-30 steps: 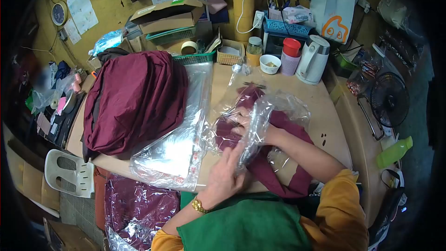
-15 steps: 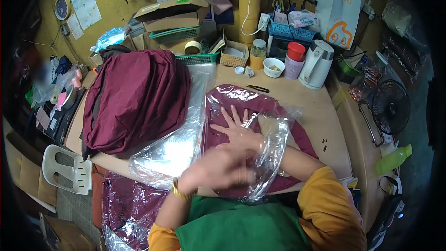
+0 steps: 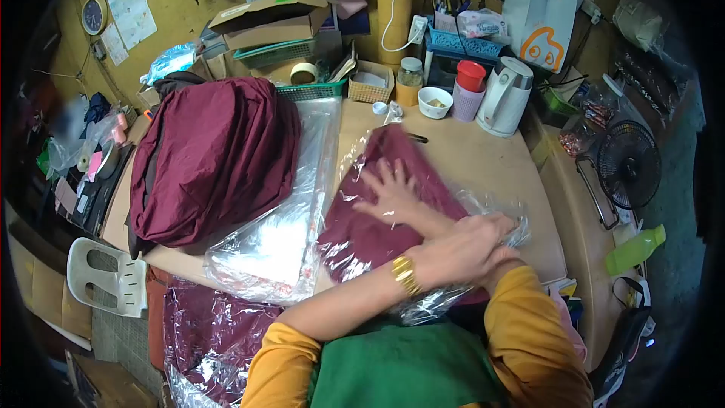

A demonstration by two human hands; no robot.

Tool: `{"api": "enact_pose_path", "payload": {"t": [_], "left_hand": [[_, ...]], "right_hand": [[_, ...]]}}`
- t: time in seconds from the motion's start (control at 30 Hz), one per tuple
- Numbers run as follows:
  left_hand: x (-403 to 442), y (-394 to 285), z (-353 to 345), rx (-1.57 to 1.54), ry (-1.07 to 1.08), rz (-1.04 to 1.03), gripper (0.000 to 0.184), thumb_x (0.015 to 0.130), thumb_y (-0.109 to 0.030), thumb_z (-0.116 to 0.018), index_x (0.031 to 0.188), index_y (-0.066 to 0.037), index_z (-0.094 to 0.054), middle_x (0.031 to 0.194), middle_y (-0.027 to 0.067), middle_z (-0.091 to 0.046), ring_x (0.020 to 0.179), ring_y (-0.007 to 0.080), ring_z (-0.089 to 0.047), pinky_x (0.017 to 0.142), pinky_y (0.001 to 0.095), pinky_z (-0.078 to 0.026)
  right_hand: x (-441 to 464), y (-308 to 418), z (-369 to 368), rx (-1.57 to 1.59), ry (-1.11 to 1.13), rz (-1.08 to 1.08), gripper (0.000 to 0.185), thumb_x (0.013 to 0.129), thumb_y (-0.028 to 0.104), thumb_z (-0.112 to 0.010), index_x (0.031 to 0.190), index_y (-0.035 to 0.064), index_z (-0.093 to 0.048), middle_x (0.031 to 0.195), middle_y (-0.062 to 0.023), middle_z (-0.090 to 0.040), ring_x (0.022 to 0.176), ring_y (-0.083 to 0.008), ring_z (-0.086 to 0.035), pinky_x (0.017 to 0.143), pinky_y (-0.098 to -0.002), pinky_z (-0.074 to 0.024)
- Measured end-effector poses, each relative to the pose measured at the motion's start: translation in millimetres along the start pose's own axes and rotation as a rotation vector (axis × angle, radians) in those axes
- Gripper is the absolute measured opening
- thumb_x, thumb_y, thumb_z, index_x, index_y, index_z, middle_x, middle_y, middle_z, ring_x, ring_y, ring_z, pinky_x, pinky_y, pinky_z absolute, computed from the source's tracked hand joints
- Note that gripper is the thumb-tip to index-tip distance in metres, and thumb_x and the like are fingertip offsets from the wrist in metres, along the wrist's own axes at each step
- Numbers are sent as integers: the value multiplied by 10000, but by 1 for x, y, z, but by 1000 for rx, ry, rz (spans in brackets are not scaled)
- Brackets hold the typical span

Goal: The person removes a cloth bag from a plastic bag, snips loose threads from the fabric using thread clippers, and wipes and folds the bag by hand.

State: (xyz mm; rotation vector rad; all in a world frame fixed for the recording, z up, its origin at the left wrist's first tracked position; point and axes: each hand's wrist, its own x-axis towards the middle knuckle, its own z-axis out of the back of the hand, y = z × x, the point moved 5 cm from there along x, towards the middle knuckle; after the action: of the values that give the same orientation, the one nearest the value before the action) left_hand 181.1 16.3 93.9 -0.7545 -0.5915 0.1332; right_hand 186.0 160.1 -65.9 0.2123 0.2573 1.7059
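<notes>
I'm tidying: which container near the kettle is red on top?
The lilac cup between the white bowl and the kettle; the jar has a grey lid.

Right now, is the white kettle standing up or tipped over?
Upright: the white kettle has its lid on top, bottom down.

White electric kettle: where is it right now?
In the head view, the white electric kettle stands at the back right of the tan table, just right of the red-topped lilac cup.

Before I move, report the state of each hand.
Left hand: closed, gripping the clear plastic bag near the right sleeve.
Right hand: open, fingers spread over the maroon fabric.
</notes>
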Motion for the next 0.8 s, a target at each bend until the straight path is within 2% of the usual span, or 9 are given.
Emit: {"api": "enact_pose_path", "payload": {"t": [0.1, 0.17, 0.23, 0.33, 0.4, 0.47, 0.57, 0.67, 0.8], "left_hand": [[-60, -30, 67, 225, -156, -74, 660, 806, -425, -759, 1283, -27, -535, 1053, 166, -561, 955, 353, -591, 809, 429, -492], [-124, -6, 90, 232, -1, 265, 864, 708, -533, -820, 1361, -80, -481, 1074, 172, -592, 885, 346, -628, 786, 420, -514], [-174, 21, 67, 115, 110, 479, 920, 694, -547, -828, 1400, -100, -443, 1039, 181, -620, 846, 340, -645, 771, 417, -525], [-202, 56, 15, 47, 56, 553, 833, 741, -461, -823, 1398, -101, -459, 938, 163, -638, 797, 310, -649, 712, 390, -527], [-189, 67, 4, 112, -256, 371, 503, 837, -285, -771, 1248, -68, -581, 829, 145, -643, 707, 281, -646, 638, 365, -518], [-186, 82, -10, 141, -288, 357, 324, 873, -216, -716, 1128, -53, -602, 801, 144, -627, 683, 296, -636, 619, 389, -509], [-162, 69, -12, 24, -372, 302, 60, 902, -56, -611, 868, -25, -572, 706, 116, -584, 594, 265, -598, 572, 387, -490], [-140, 59, -24, -430, -143, 276, 73, 938, -54, -597, 879, -12, -582, 700, 4, -554, 658, 70, -521, 574, 257, -445], [-123, 29, -45, -704, 179, 203, 105, 959, -83, -605, 1034, -10, -597, 761, -6, -572, 723, 62, -515, 627, 244, -447]], "right_hand": [[1, -42, 14, -157, -160, -119, 741, 914, 552, -565, 1501, 159, -341, 1582, -263, -165, 1449, -509, -120, 1108, -720, -150], [-7, -51, 17, -72, -198, 25, 674, 904, 467, -606, 1442, 106, -422, 1559, -249, -234, 1450, -483, -154, 1110, -717, -149], [-29, -14, 15, 160, 171, 383, 605, 874, 387, -641, 1406, 152, -474, 1554, -193, -276, 1451, -463, -178, 1143, -672, -137], [-73, 39, 0, -64, 106, 810, 591, 885, 452, -618, 1432, 268, -488, 1569, -169, -273, 1452, -460, -200, 1100, -723, -143], [-62, 58, -6, -80, 113, 754, 625, 889, 473, -611, 1460, 280, -447, 1576, -167, -260, 1461, -459, -174, 1092, -736, -135], [-40, 63, -15, -176, 97, 652, 712, 904, 520, -588, 1524, 297, -319, 1593, -177, -207, 1472, -462, -122, 1084, -755, -115], [-2, 60, -29, -120, 26, 504, 715, 899, 545, -573, 1518, 283, -329, 1597, -180, -196, 1476, -460, -88, 1093, -760, -102], [30, 57, -27, -68, -40, 401, 747, 909, 541, -566, 1534, 259, -269, 1586, -198, -196, 1471, -458, -98, 1077, -758, -146], [15, 69, -24, 131, -25, 319, 751, 921, 487, -588, 1529, 195, -256, 1547, -226, -263, 1442, -443, -205, 1120, -657, -209]]}}
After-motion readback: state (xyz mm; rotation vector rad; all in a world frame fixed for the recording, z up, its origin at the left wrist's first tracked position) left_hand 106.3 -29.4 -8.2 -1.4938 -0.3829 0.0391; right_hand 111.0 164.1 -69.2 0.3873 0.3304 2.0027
